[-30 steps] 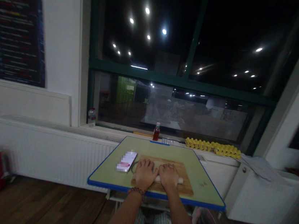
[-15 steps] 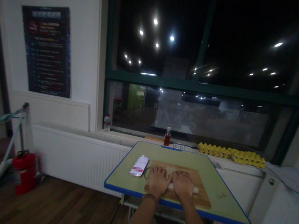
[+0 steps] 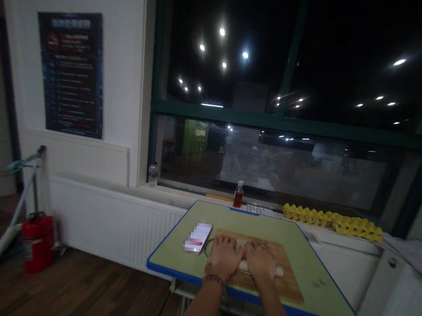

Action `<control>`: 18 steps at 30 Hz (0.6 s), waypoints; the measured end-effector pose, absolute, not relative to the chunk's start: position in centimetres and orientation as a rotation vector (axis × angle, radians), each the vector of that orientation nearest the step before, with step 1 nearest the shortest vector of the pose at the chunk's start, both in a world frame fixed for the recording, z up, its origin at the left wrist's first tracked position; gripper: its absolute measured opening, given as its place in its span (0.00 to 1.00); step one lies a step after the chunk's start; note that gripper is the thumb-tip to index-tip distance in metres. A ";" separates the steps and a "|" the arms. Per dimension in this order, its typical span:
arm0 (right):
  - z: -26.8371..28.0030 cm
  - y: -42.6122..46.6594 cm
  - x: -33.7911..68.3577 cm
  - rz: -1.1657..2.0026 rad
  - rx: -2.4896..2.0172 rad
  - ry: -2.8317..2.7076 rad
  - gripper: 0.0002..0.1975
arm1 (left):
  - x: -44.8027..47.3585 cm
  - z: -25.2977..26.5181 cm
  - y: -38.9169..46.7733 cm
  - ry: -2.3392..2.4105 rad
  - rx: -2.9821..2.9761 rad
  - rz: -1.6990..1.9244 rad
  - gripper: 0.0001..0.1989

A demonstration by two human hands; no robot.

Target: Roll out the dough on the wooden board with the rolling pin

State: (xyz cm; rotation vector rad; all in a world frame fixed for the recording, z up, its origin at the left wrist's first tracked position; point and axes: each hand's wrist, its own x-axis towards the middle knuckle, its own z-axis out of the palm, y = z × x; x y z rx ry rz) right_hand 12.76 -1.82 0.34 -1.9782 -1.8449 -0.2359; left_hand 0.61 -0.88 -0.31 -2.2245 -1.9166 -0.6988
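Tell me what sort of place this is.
Probably a room in a shared building, though I can't be certain: a notice-like poster hangs on the wall, a white radiator runs along it, and a small table stands by a large window.

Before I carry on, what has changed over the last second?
The view has swung left, bringing the red container further into the picture. Nothing was visibly grasped or released: the left hand and right hand still lie over the pale rod on the wooden board. The phone stays left of the board.
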 end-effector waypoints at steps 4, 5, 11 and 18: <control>-0.4 -1.2 12.8 -0.224 -1.950 -1.815 0.19 | 0.9 -0.2 -0.4 -1.938 -2.179 -0.718 0.21; -0.4 -1.0 12.9 -0.210 -1.948 -1.840 0.19 | 1.0 -0.1 -0.2 -1.942 -2.180 -0.719 0.22; 0.0 0.0 13.1 -0.167 -1.985 -1.879 0.21 | 1.2 0.3 0.3 -1.875 -2.207 -0.731 0.22; 0.3 0.1 12.9 -0.193 -2.020 -1.851 0.21 | 1.4 0.2 0.3 -1.799 -2.220 -0.788 0.21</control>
